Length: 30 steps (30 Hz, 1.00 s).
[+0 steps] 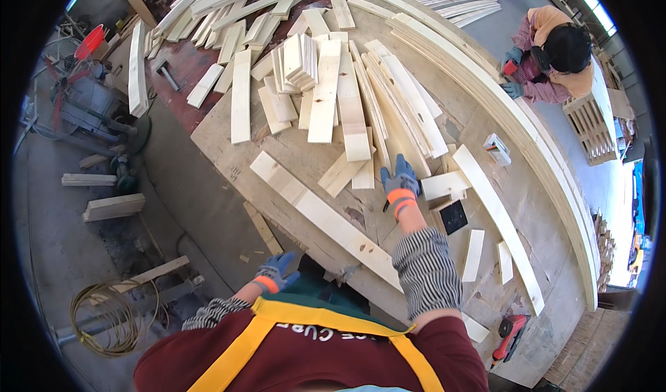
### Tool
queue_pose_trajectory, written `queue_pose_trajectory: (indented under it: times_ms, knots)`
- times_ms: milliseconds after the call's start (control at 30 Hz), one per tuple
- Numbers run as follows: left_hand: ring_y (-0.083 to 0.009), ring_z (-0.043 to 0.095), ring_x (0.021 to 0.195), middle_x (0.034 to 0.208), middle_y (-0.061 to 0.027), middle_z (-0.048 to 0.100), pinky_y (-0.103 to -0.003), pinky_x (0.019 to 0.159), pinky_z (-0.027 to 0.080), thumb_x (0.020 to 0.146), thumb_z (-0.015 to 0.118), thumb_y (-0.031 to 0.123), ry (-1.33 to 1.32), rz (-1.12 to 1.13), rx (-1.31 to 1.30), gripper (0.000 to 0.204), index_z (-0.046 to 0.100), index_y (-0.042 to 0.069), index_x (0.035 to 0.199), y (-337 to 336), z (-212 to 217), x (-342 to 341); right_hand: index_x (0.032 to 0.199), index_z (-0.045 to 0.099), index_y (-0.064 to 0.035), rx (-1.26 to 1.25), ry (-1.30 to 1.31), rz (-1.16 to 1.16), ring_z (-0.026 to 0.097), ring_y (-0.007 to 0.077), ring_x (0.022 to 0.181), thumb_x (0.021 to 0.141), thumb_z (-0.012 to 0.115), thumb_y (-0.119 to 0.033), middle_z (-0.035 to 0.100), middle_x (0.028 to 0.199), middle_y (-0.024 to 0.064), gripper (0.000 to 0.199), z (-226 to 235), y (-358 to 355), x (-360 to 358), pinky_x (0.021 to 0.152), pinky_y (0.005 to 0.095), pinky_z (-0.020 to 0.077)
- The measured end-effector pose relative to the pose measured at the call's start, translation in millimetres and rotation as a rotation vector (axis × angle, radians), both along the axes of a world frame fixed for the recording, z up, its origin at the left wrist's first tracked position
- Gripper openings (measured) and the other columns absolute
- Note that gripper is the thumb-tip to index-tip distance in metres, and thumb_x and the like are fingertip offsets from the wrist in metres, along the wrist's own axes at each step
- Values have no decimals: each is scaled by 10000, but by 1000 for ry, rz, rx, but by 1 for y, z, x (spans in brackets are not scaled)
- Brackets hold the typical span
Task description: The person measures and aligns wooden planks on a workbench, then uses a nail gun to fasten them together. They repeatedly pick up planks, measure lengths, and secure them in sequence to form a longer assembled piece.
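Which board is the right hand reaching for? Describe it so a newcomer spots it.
On the big plywood worktable, find the person's right hand in a blue glove with an orange cuff. Just beyond its fingertips lies a short pale wooden offcut, nearly rectangular. Unlike the long curved pale strip beside it, it is stubby and straight.

Left of your left hand, a coil of yellowish wire (111,316) lies on the concrete floor. Far beyond your right hand, another person in an orange top (555,52) bends over long curved pale wood strips (499,107). Below your right elbow sits a red power tool (512,333).
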<state>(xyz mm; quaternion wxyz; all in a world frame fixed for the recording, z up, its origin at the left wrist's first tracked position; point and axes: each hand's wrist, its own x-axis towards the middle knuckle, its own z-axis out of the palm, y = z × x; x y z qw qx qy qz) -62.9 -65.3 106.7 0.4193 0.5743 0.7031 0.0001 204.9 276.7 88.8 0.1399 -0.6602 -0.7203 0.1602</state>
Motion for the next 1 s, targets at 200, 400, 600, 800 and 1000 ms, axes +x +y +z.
queue_pose_trajectory:
  times_ms: [200,400,600,800,1000]
  knots:
    - [-393,473,1238,1339,-209,514,-467,1030,401,862,638,415,119,190,46,644,434,97,1384,-8,-8,-80,1073,624,-54,-187,-97,9,604,396,1035,874,536,-370,632,1115,228,383,0,49,-38,892,492,485]
    - [-363,551,1162,1247,-180,594,-429,994,439,848,693,328,-252,192,413,645,445,46,1373,102,0,-8,946,590,-16,85,234,49,604,416,836,857,614,-249,624,922,237,251,25,-63,40,709,475,485]
    - [-184,602,909,1087,-68,573,-322,763,544,732,775,-12,-1115,478,173,725,402,60,1350,174,22,215,1095,566,-61,30,1088,-318,586,402,937,841,659,-227,616,1019,205,318,22,-242,41,789,465,501]
    - [-368,584,1017,1143,-162,584,-465,873,481,587,864,426,-366,-599,731,920,432,49,1307,125,4,319,1293,520,-52,113,628,-407,535,394,1141,864,656,-227,574,1226,217,483,27,-360,181,969,458,446]
    - [-326,521,1122,1193,-135,557,-472,974,381,565,784,626,206,-1023,340,999,443,128,1362,55,1,463,1199,608,12,336,896,-1297,598,197,1048,945,584,-111,644,1145,120,283,-56,-508,388,928,341,475]
